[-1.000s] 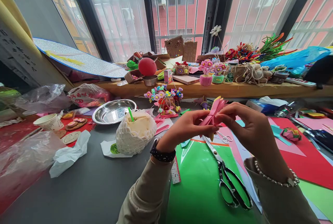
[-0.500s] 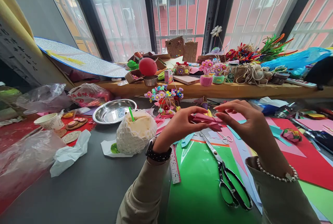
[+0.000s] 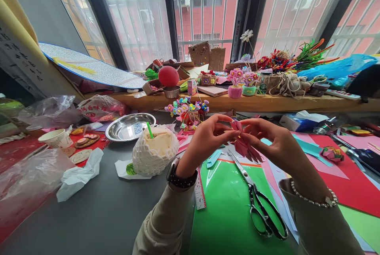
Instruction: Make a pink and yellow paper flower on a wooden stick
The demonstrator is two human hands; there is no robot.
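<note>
Steel, polished, forms the shallow dish [image 3: 127,128] at left. Beside it, a pale fruit [image 3: 154,158] in white foam netting stands on a white paper [image 3: 122,171], perhaps to keep moisture off the grey tabletop [image 3: 103,219]; a green straw [image 3: 149,129] projects from its top. A ruler [image 3: 200,195] lies at the left edge of a green sheet [image 3: 219,211]. Left hand [image 3: 204,140]: thumb and fingers pinched on the pink folded paper [image 3: 247,150], held between both hands above the sheet's far part. Scissors [image 3: 251,187] lie on the sheet, blades pointing away and handles nearest, seemingly for easy reach. Right hand [image 3: 273,136]: thumb and fingertips clamped on the paper's opposite side; this two-sided grip probably steadies its layers.
</note>
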